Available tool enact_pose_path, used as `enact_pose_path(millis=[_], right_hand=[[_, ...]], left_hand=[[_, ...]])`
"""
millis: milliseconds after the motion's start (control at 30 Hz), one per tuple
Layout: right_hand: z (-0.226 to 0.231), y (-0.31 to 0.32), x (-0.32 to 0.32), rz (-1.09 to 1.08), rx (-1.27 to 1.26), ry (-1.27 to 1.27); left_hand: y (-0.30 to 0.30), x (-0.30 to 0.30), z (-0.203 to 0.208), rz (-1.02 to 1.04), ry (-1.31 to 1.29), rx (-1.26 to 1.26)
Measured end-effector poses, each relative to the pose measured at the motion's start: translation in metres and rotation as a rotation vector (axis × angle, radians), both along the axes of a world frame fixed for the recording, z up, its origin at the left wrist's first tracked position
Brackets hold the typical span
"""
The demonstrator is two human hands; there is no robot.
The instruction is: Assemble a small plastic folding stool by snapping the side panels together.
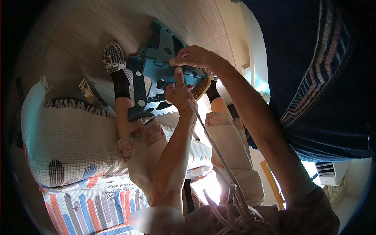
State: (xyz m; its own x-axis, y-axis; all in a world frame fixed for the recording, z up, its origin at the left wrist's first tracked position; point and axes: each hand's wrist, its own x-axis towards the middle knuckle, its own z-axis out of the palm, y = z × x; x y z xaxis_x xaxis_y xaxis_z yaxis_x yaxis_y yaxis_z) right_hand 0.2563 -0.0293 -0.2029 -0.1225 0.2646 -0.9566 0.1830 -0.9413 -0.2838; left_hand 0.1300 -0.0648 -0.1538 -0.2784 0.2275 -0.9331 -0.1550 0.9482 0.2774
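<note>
A teal plastic folding stool point(156, 69) with round holes and a hinged seam stands tilted between my lower legs. My left hand point(181, 93) is closed on its near part, thumb pointing up along the panel and fingers curled at the edge. Across the seam, my right hand point(195, 57) is bent over the panel with thumb and fingertips drawn together against it. The two thumbs are close to each other but apart. A tan curved piece point(202, 88) shows beside the stool's right edge; what it belongs to I cannot tell.
My checkered shoe point(113, 56) rests on the wooden floor point(74, 29) left of the stool. A fringed, striped cover point(78, 133) drapes over the seat at left. Dark blue cloth point(309, 78) fills the right side. A pale cord point(213, 143) hangs before my left wrist.
</note>
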Motion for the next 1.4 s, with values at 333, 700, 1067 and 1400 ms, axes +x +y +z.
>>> enact_pose_path(millis=[333, 700, 1067, 1400], right_hand=[[-0.006, -0.005, -0.007, -0.145, -0.007, 0.205], [0.006, -0.01, -0.027, -0.437, 0.006, -0.047], [-0.004, -0.021, -0.028, -0.553, 0.04, 0.01], [0.001, -0.022, -0.021, -0.463, 0.013, 0.051]], left_hand=[[0.009, 0.005, 0.009, 0.008, 0.073, -0.076], [0.002, 0.008, 0.0, 0.083, 0.097, -0.037], [-0.006, -0.004, -0.007, 0.061, -0.121, 0.074], [-0.001, -0.007, 0.0, 0.147, -0.135, 0.027]])
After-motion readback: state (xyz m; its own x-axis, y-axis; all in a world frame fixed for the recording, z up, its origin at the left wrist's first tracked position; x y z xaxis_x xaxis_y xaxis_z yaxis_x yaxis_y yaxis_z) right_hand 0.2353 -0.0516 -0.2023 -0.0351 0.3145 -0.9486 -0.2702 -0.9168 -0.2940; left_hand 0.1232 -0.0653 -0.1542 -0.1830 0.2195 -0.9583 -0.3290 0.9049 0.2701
